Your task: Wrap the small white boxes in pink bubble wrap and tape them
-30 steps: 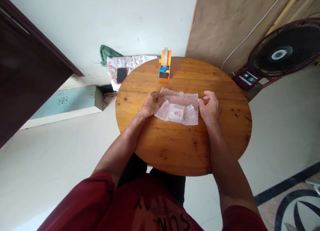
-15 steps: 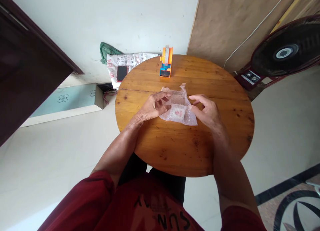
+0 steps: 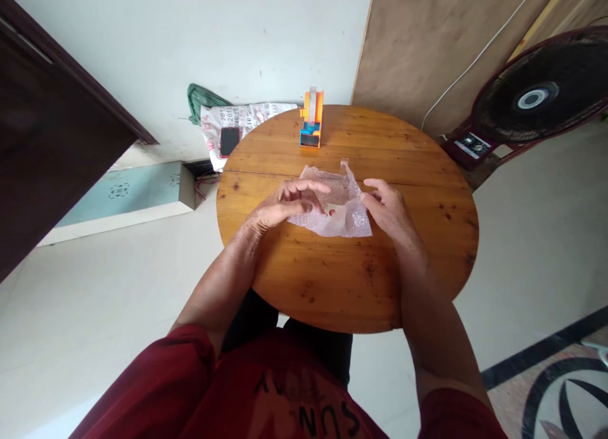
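A sheet of clear bubble wrap (image 3: 354, 217) lies crumpled and partly unfolded on the round wooden table (image 3: 327, 268). In its middle sits a small pale item with a red mark (image 3: 332, 211), partly covered by the film, so its kind is unclear. My left hand (image 3: 285, 204) hovers at the wrap's left side, thumb and fingers apart, with nothing gripped. On the right edge of the wrap, my right hand (image 3: 389, 211) has its thumb tip against or very near the film, and its index finger is held away.
An orange and blue tape dispenser (image 3: 311, 119) stands at the table's far edge. Beyond the far left rim are a printed white sack (image 3: 211, 125) and a dark phone-like device (image 3: 230, 141). A large fan (image 3: 532, 100) stands at the right.
The wrap's near flap has loosened and spread left, so the red-marked item now shows less covered at its top. My left hand has shifted slightly left; my right hand stays at the right edge.
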The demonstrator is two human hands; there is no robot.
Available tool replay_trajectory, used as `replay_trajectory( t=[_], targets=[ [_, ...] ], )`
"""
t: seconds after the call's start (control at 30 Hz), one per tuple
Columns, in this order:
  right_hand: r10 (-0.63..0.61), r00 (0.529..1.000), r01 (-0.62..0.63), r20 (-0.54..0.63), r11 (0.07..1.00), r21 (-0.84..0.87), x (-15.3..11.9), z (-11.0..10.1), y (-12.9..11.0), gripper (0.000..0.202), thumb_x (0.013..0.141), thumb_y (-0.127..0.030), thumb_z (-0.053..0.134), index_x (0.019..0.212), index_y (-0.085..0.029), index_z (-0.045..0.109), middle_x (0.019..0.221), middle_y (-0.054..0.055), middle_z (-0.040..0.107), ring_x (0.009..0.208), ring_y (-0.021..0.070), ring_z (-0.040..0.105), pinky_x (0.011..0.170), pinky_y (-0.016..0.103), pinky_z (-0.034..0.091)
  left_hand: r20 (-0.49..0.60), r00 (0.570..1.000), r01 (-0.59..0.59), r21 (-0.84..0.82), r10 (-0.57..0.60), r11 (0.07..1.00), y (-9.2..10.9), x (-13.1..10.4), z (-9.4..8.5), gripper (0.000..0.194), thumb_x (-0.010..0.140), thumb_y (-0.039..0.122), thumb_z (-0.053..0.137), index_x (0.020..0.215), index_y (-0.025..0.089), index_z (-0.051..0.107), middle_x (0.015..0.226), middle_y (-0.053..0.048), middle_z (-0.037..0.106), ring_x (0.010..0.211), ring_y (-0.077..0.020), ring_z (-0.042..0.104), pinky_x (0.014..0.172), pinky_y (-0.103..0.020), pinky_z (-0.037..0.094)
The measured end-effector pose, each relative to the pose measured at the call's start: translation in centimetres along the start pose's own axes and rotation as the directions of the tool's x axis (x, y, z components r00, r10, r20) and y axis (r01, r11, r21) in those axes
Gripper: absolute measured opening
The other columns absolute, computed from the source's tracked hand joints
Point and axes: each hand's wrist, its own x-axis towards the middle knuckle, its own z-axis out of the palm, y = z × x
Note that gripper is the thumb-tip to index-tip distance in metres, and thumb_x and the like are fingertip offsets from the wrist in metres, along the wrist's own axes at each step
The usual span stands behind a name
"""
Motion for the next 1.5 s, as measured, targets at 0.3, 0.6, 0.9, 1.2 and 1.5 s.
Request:
replay_trajectory(
  t=[0.3, 0.6, 0.9, 1.2, 1.5],
  targets=[
    [-0.059, 0.998, 0.059, 0.002, 0.997, -0.04, 0.3, 0.7, 0.6, 0.03, 0.079, -0.031, 0.061, 0.106, -0.021, 0.069, 0.084, 0.004, 0.074, 0.074, 0.0217, 0.066, 0.071, 0.035, 0.05, 0.478, 0.837, 0.274, 0.059, -0.268, 0.96, 1.0, -0.3, 0.7, 0.052, 0.076, 0.058, 0.076, 0.104, 0.014, 0.078, 0.086, -0.016, 0.078, 0.076, -0.028, 0.075, 0.073, -0.04, 0.06],
    [-0.01, 0.994, -0.044, -0.113, 0.886, -0.462, -0.4, 0.4, -0.4, 0.065, 0.079, -0.025, 0.067, 0.141, -0.022, 0.05, 0.114, 0.015, 0.072, 0.1, 0.0341, 0.066, 0.085, 0.044, 0.046, 0.438, 0.896, 0.023, 0.12, -0.074, 0.992, 1.5, -0.2, 0.5, 0.038, 0.078, 0.058, 0.076, 0.085, 0.021, 0.082, 0.117, -0.014, 0.074, 0.115, -0.0317, 0.067, 0.1, -0.044, 0.052],
    [0.013, 0.997, -0.053, -0.08, 0.858, -0.511, -0.2, -0.3, 0.3, 0.053, 0.082, -0.028, 0.066, 0.133, -0.022, 0.055, 0.111, 0.014, 0.072, 0.098, 0.0333, 0.064, 0.084, 0.045, 0.044, 0.502, 0.858, -0.028, 0.253, -0.106, 0.967, 0.7, -0.7, 2.3, 0.032, 0.083, 0.049, 0.071, 0.1, 0.022, 0.079, 0.108, -0.01, 0.077, 0.101, -0.0256, 0.071, 0.088, -0.035, 0.056],
    [-0.063, 0.998, 0.055, 0.008, 0.793, -0.607, -0.5, -0.4, -0.1, 0.017, 0.087, -0.02, 0.052, 0.091, -0.024, 0.068, 0.092, 0.009, 0.071, 0.079, 0.0246, 0.06, 0.074, 0.038, 0.038, 0.378, 0.925, -0.239, 0.476, 0.049, 0.846, -0.9, -2.7, 6.5, 0.025, 0.098, 0.024, 0.046, 0.108, 0.019, 0.069, 0.105, -0.009, 0.071, 0.096, -0.0205, 0.066, 0.088, -0.035, 0.053],
    [-0.048, 0.992, 0.113, 0.115, 0.732, -0.672, -0.7, -0.1, -0.8, 0.026, 0.086, -0.017, 0.048, 0.083, -0.021, 0.074, 0.092, 0.013, 0.072, 0.082, 0.0279, 0.063, 0.072, 0.039, 0.037, 0.319, 0.927, -0.373, 0.846, 0.199, 0.381, -3.9, -3.0, 10.1, 0.03, 0.1, 0.022, 0.044, 0.114, 0.013, 0.069, 0.12, -0.015, 0.066, 0.104, -0.0256, 0.06, 0.096, -0.043, 0.051]
  ],
)
